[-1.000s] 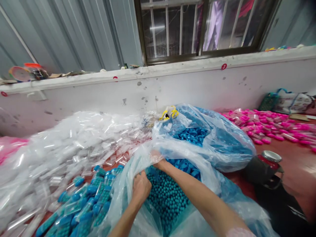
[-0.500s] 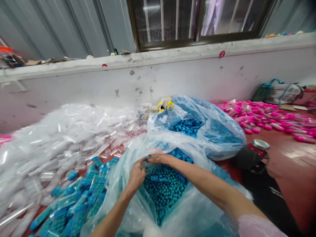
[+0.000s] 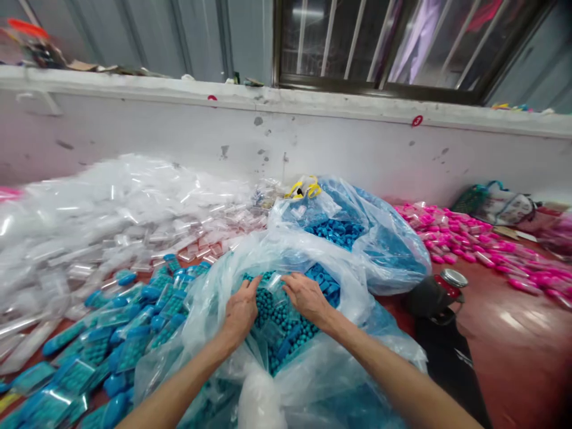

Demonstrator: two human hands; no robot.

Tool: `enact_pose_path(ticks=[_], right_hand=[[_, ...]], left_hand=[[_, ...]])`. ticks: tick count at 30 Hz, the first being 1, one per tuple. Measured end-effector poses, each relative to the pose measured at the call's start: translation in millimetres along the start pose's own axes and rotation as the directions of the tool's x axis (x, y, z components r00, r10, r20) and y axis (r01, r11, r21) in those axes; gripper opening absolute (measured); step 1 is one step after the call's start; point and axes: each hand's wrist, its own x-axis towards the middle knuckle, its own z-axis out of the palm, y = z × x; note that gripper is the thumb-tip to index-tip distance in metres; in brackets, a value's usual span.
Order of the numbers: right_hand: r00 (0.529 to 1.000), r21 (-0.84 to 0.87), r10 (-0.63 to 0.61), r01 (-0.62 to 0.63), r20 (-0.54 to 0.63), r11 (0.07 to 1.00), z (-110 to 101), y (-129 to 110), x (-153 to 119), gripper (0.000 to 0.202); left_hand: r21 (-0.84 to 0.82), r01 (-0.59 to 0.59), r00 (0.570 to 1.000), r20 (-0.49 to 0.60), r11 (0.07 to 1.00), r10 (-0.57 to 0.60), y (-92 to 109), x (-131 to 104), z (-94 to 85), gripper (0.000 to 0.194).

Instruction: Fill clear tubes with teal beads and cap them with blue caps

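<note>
Both hands are inside a large translucent plastic bag (image 3: pixel 223 262) of teal beads (image 3: pixel 286 322). My left hand (image 3: pixel 241 310) is at the bag's left side, its thumb and fingers curled together over the beads; what it holds, if anything, is unclear. Beside it, my right hand (image 3: pixel 308 300) is closed at the edge of a clear plastic tube (image 3: pixel 281 293) lying over the beads. Blue caps (image 3: pixel 325 285) lie behind the right hand within the same bag. Left of the bag, bead-filled tubes with blue caps (image 3: pixel 134 345) are heaped on the floor.
Clear empty tubes (image 3: pixel 102 220) are piled along the wall at left. Behind stands another bag (image 3: pixel 393 238) with blue caps. Pink-capped tubes (image 3: pixel 473 238) spread at right. A metal-lidded jar (image 3: pixel 452 280) stands beside the bags on the red floor (image 3: pixel 518 345).
My hands have moved apart from their earlier meeting point, the right one back to the right. A clear tube now shows by the right hand. The camera view has tilted and shifted.
</note>
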Motion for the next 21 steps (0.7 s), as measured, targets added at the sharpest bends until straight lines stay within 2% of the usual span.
enact_pose_path(ticks=[2,4,8,11,12,14,15,17,18,19,21], right_hand=[[0.993,-0.104,0.087,-0.079,0.074,0.991,7,-15,-4,0.037],[0.986,-0.175,0.117,-0.095,0.121,0.98,18,-25,-5,0.042],[0.988,-0.111,0.087,-0.073,0.126,0.991,26,-19,-2,0.033],[0.994,0.13,0.059,-0.071,0.089,0.989,16,-11,-3,0.026],[0.994,0.256,0.047,-0.071,0.099,0.964,12,-10,-3,0.024],[0.982,0.511,0.048,-0.137,0.184,0.848,5,-10,-4,0.022],[0.968,0.609,0.055,-0.199,0.246,0.768,3,-9,-5,0.023],[0.939,0.701,0.074,-0.301,0.335,0.646,-2,-5,-8,0.029],[0.935,0.693,0.096,-0.321,0.343,0.645,-3,-2,-11,0.03],[0.939,0.649,0.128,-0.315,0.32,0.692,-5,2,-14,0.029],[0.958,0.447,0.179,-0.264,0.225,0.855,-6,8,-20,0.026]], left_hand=[[0.016,-0.022,0.999,-0.032,1.0,0.022,-1,3,2.2,0.052],[0.053,-0.028,0.998,-0.057,0.998,0.031,-2,4,3.7,0.049],[0.138,-0.048,0.995,-0.082,0.989,0.059,-1,-1,3.1,0.05],[0.047,-0.208,0.973,-0.093,0.977,0.212,5,-6,-0.7,0.05],[-0.04,-0.286,0.955,-0.096,0.957,0.281,8,-8,-2.4,0.05],[-0.269,-0.387,0.922,-0.096,0.882,0.376,15,-10,-5.8,0.047],[-0.374,-0.381,0.922,-0.08,0.845,0.38,18,-12,-7.4,0.045],[-0.488,-0.285,0.947,-0.009,0.825,0.322,22,-19,-10.4,0.037],[-0.482,-0.227,0.957,0.052,0.846,0.286,22,-24,-11.6,0.034],[-0.438,-0.18,0.958,0.123,0.881,0.257,21,-29,-12.4,0.03],[-0.299,-0.142,0.939,0.261,0.944,0.224,16,-38,-12.9,0.022]])
